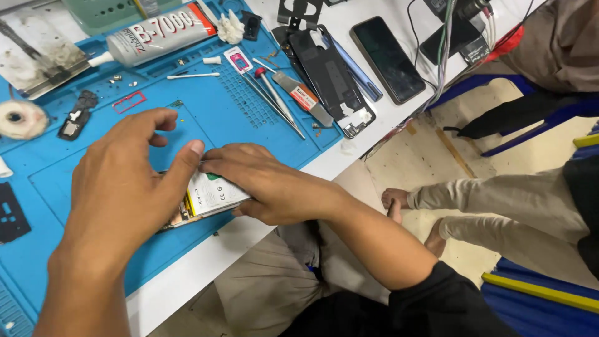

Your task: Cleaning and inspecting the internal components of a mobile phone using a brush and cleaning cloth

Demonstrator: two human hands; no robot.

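Opened phone [209, 196] with white battery lies on blue mat [249, 118], near its front edge. Left hand [121, 187] and right hand [268, 184] press flat on it, fingers extended, gripping nothing. Mat covers white bench [349, 153]; beige floor [430, 162] right of mat.

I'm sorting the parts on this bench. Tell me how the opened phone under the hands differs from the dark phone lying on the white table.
The opened phone lies on the blue mat with its white battery showing; the dark phone lies on the white table, closed glossy face up. The left hand and right hand press on the opened phone and hide most of it; the dark phone lies untouched, in full view. Both lie flat.
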